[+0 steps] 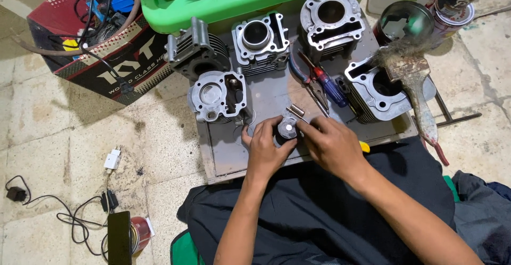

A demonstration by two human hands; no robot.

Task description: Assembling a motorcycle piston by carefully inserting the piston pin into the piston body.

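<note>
Metal piston [287,130], small and round, at lower centre of the frame on the grey surface [229,153], pinched between both hands. Left hand [264,148] curled around its left side, fingers closed on it; right hand [332,145] gripping from the right, fingertips pressed on its top edge. Short steel pin [295,111] just above. Blue-handled pliers [324,86] further up, amid five finned engine cylinders [218,95]. Worn paintbrush [418,92] at right.

One head-worn view, looking down

We look steeply down from our own head, close over our lap and the low desk [234,158], floor alongside.
</note>
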